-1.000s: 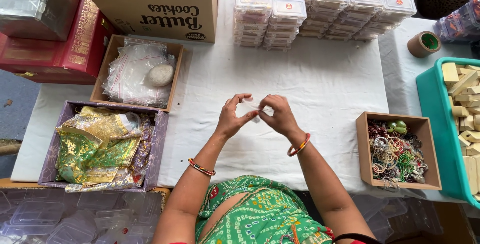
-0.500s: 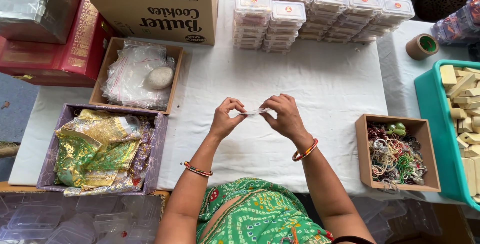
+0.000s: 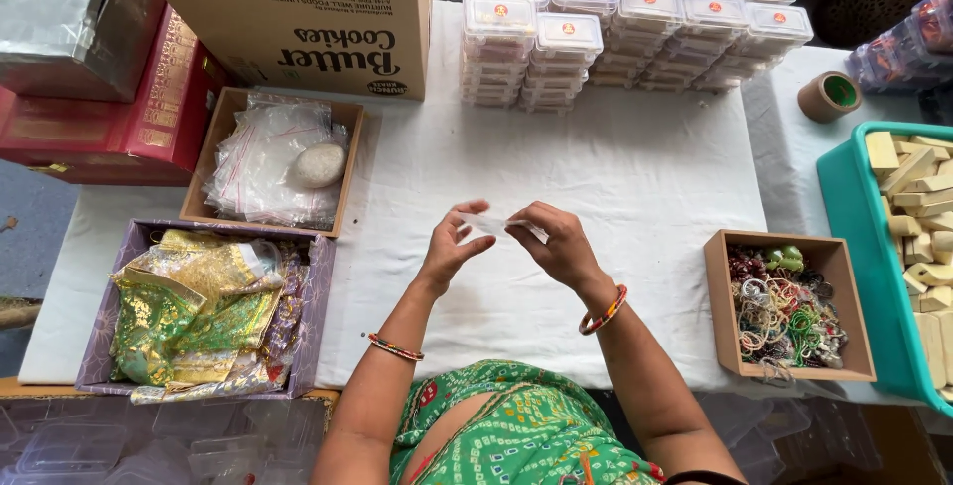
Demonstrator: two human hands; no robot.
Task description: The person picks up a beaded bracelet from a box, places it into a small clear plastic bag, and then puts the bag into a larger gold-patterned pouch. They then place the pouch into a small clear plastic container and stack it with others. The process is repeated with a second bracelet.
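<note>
Head view shows both hands raised over the white cloth [image 3: 635, 177] at the middle of the frame, holding a small clear pouch [image 3: 499, 224] between them. A second ago the hands were close together with fingertips nearly meeting; now they sit a little farther apart and the pouch is stretched flat between them, which suggests its mouth is being worked open or straightened. The left hand [image 3: 452, 247] pinches the pouch's left end with thumb and forefinger, the other fingers loosely curled; the right hand [image 3: 561, 245] pinches the right end the same way (its remaining fingers fold under the palm). At the left of the frame a brown tray [image 3: 342, 172] holds more clear pouches and a pale round stone, and below it a purple box [image 3: 318, 321] holds gold and green fabric bags. At the lower right an open box [image 3: 720, 296] holds tangled threads and bands. Stacks of lidded containers [image 3: 615, 28] fill the top of the frame.
</note>
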